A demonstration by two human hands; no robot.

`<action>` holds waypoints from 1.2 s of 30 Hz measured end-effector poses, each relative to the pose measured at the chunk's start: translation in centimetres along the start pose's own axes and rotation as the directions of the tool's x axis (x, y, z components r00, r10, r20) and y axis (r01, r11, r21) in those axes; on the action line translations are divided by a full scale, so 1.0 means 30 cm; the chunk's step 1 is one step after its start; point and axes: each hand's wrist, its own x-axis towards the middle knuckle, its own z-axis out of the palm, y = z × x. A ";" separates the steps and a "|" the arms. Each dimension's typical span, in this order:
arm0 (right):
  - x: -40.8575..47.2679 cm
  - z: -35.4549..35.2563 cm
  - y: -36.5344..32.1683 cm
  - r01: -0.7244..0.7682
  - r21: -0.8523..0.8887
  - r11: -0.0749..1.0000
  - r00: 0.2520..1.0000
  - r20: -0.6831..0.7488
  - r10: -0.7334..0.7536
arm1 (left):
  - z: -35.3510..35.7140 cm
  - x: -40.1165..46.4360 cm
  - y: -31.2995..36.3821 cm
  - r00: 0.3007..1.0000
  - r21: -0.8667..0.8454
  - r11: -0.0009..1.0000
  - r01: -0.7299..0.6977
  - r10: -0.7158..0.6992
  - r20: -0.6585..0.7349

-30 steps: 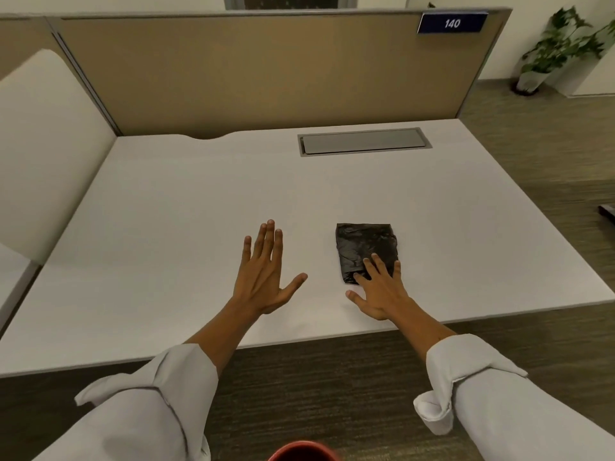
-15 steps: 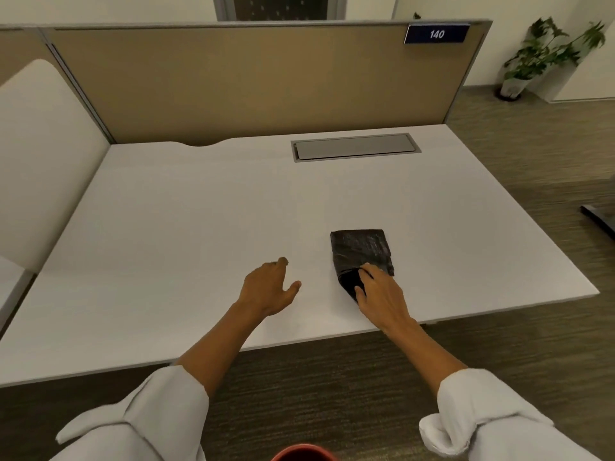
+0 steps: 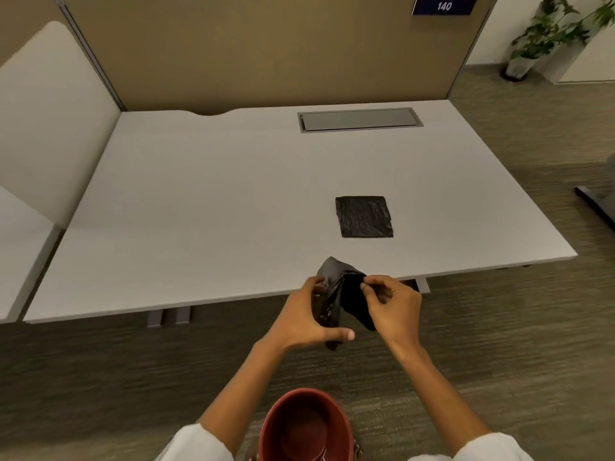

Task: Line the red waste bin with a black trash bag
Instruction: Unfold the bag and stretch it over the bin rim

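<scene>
A folded black trash bag [image 3: 346, 294] hangs in the air just past the desk's front edge, held between both hands. My left hand [image 3: 306, 317] grips its left side, thumb underneath. My right hand [image 3: 392, 304] pinches its right flap between thumb and forefinger. The red waste bin [image 3: 276, 427] stands on the floor below my arms, open and with no liner inside. A second folded black bag [image 3: 364, 216] lies flat on the white desk [image 3: 199, 211], beyond my hands.
A tan partition [image 3: 266, 51] closes the desk's far side, with a grey cable flap [image 3: 359, 119] set into the top in front of it. A potted plant [image 3: 545, 34] stands at the far right. Carpet lies around the bin.
My right hand lifted one black bag off the folded pile and pulled it back off the desk; my left hand came over and took hold of it. The view tilted down, showing the bin.
</scene>
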 end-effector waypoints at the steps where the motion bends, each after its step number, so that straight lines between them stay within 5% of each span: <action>1: -0.026 -0.003 -0.007 -0.018 0.029 0.999 1.000 0.008 0.018 | 0.033 -0.038 -0.003 0.999 -0.063 0.998 0.024 -0.026 -0.033; 4: -0.078 0.001 -0.017 -0.066 0.061 0.996 0.996 0.063 0.062 | 0.118 -0.133 -0.014 0.977 -0.252 0.960 0.123 -0.162 -0.139; 8: -0.110 0.011 0.007 -0.110 0.039 0.993 0.981 0.164 0.102 | 0.166 -0.223 -0.025 0.943 -0.483 0.847 0.222 -0.313 -0.114; 15: -0.217 -0.016 0.054 -0.011 -0.116 0.993 0.925 0.375 0.054 | 0.185 -0.302 -0.045 0.908 -0.626 0.735 0.259 -0.406 -0.101; 19: -0.309 -0.057 0.035 -0.031 -0.038 0.999 0.927 0.373 0.043 | 0.209 -0.315 -0.048 0.893 -0.668 0.691 0.276 -0.441 -0.086; 25: -0.423 -0.098 0.047 -0.135 0.041 0.990 0.762 0.643 0.078 | 0.238 -0.319 -0.059 0.839 -0.723 0.613 0.318 -0.537 -0.087; 30: -0.462 -0.078 0.102 -0.181 0.075 0.981 0.826 0.553 0.110 | 0.249 -0.332 -0.075 0.827 -0.753 0.574 0.320 -0.558 -0.074; 36: -0.487 -0.081 0.172 -0.448 0.177 0.876 0.811 0.492 0.316 | 0.241 -0.396 -0.111 0.817 -0.717 0.575 0.393 -0.577 -0.015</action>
